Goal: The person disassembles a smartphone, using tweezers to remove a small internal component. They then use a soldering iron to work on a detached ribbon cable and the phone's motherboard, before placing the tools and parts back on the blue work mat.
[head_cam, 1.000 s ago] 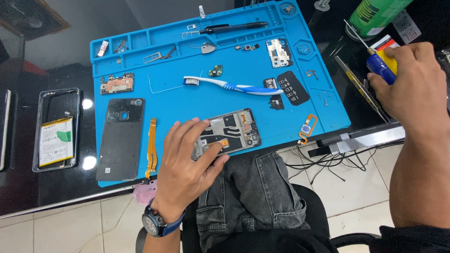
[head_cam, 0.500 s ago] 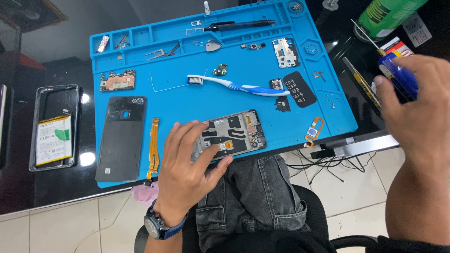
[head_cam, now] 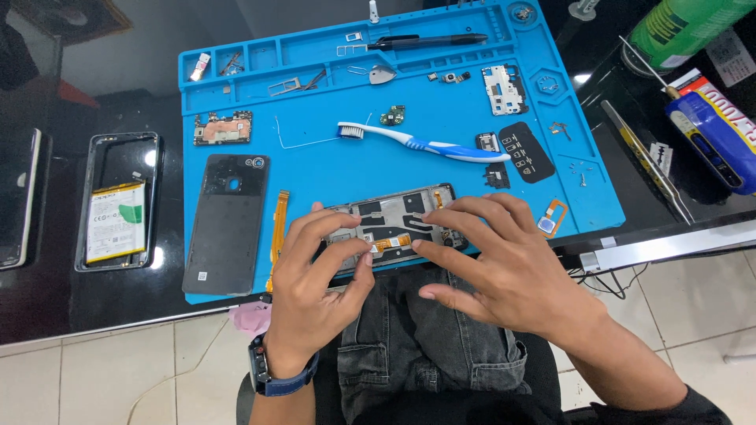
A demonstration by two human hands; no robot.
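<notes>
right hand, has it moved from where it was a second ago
Yes. The right hand has come in from the table's right side, beyond the blue mat, to the phone frame at the mat's near edge, opposite the left hand.

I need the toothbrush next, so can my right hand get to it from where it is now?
Probably yes. The right hand rests on the phone frame, and the toothbrush lies just beyond it on the blue mat, with nothing between.
</notes>
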